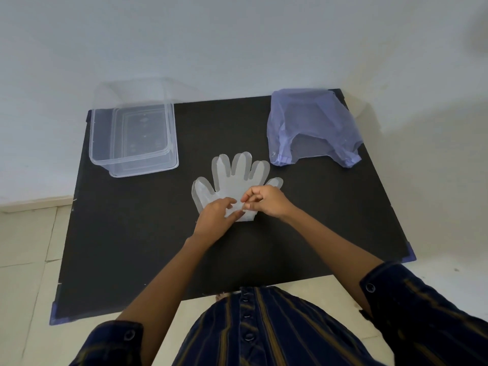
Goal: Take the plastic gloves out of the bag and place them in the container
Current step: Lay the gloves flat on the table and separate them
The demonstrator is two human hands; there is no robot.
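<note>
Lying flat at the centre of the frame, the plastic gloves (232, 180) spread their fingers toward the top of the picture and their cuff toward the bottom, so the long axis runs nearly straight up and down the frame, tipped a little to the left at the thumb. How many gloves are stacked there cannot be told; the outline reads as one hand shape.

Both hands meet at the cuff end. The left hand (215, 215) presses down on the lower left part of the cuff with fingers loosely curled, while the right hand (266, 202) pinches the film's edge between thumb and fingertips, just beside the left.

The clear container (133, 138) stands open in the upper left of the frame, well apart from the gloves, up and to the left of the hands. The left hand is the nearer to it. The pale purple bag (314, 128) slumps in the upper right, also apart from the gloves.

My judgement is that the carry must go diagonally up-left across the dark table (132, 233).
</note>
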